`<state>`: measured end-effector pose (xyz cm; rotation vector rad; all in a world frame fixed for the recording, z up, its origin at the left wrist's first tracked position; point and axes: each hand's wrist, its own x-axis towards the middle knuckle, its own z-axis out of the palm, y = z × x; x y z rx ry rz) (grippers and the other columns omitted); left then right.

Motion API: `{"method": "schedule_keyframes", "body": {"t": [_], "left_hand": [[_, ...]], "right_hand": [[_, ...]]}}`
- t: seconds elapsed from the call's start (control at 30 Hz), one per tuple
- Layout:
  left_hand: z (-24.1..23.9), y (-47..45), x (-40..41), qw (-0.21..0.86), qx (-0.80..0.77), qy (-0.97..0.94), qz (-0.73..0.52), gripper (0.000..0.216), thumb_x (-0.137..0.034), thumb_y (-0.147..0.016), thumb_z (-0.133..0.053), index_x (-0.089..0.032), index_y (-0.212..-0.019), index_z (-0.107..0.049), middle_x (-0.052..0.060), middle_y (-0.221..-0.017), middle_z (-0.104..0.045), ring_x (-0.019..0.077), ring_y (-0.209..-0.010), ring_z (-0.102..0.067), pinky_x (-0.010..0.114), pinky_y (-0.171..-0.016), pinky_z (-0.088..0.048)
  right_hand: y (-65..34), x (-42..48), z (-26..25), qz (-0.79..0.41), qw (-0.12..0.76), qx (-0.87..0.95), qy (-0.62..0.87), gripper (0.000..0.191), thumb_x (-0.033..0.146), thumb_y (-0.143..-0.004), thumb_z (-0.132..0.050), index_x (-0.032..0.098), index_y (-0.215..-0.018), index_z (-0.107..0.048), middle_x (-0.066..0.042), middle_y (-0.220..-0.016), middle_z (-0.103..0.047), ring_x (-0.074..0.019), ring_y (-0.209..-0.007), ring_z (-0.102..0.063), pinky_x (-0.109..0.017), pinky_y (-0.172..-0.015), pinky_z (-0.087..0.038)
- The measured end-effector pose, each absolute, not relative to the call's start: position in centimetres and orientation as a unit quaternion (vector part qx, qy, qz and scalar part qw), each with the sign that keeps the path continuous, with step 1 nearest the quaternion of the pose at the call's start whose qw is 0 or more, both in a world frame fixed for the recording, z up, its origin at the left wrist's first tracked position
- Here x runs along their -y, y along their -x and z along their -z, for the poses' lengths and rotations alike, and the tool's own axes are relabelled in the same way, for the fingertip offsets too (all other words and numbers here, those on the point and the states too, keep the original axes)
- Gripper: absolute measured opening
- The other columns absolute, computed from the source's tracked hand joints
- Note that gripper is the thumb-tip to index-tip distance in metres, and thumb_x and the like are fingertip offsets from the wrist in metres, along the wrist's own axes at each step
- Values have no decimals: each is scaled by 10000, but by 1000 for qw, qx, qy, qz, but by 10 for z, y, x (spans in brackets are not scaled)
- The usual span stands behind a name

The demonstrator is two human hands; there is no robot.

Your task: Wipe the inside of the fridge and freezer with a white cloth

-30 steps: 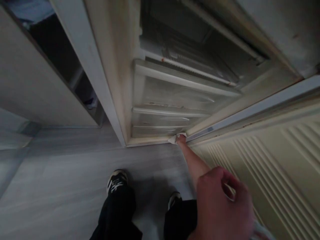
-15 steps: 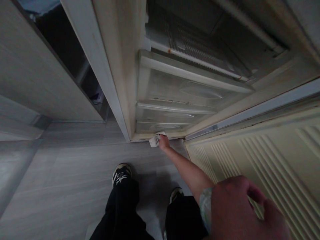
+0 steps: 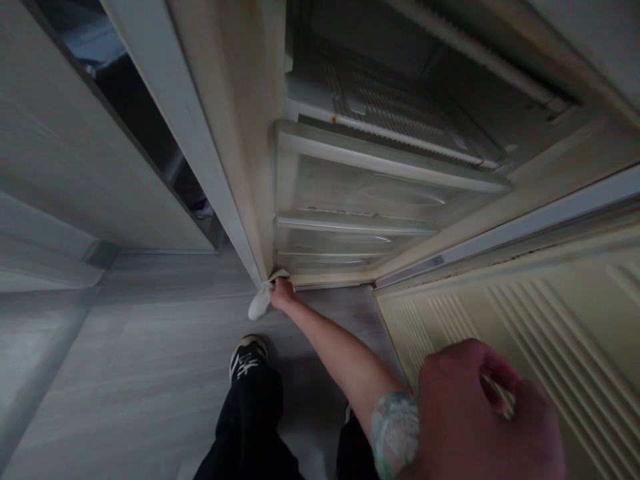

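My right hand [image 3: 283, 293] is closed on a white cloth [image 3: 260, 303]. It is at the lower left corner of the open freezer [image 3: 285, 200], where the cloth touches the frame close to the floor. The cloth's loose end hangs to the left over the floor. The forearm slants down from the right. Large in the foreground at the lower right is my left hand [image 3: 480, 420], close to the camera. Its fingers are curled in, leaving a small gap with nothing visible in it. Its wrist runs out of view.
Clear-fronted freezer drawers [image 3: 345, 190] face me under a shelf [image 3: 380, 107]. The ribbed open door [image 3: 480, 300] stands on the right. At left is a wooden panel [image 3: 90, 153] beside a dark gap. My shoe [image 3: 247, 357] is on the grey floor [image 3: 150, 353].
My right hand has slid the cloth leftward along the freezer's bottom edge to its left corner. My left hand keeps its curled shape and nearly the same spot.
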<state>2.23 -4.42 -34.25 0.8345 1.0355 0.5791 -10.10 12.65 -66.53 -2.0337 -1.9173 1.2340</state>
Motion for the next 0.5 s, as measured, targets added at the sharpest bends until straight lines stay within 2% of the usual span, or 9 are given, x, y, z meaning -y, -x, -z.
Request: {"method": "schedule_keyframes", "body": {"t": [0.2,0.37,0.43,0.5], "left_hand": [[343,-14,35,742,-482,-375,-279,46,-234,-752,-686,-225,-715,-660,60,-726,-637,175,-669,-537,338,-623,-381],[342,-5,32,747,-458,-399,-269,71,-287,-785,-697,-220,-767,-683,68,-779,-664,186,-702,-561,335,-635,-401],[346,-6,32,800,-368,-394,-263,170,-351,-769,-742,-214,-869,-727,86,-854,-693,194,-742,-598,327,-666,-445],[354,-8,31,887,-195,-357,-219,428,-467,-737,-796,-198,-1067,-752,120,-982,-720,211,-821,-658,328,-730,-503]], "right_hand": [[104,-123,632,-391,78,624,672,291,61,-932,-555,130,-1188,-675,-128,-1238,-719,-231,-1151,-674,-284,-988,-499],[97,-114,536,-275,231,665,655,193,150,-923,-566,150,-1064,-697,-110,-1078,-745,-256,-1045,-696,-327,-978,-509],[94,-114,492,-228,282,686,631,178,158,-915,-573,159,-1037,-702,-93,-1010,-750,-238,-968,-708,-316,-935,-523],[91,-116,453,-191,319,706,603,168,164,-912,-582,160,-1025,-707,-81,-962,-753,-223,-901,-712,-306,-895,-535]]}}
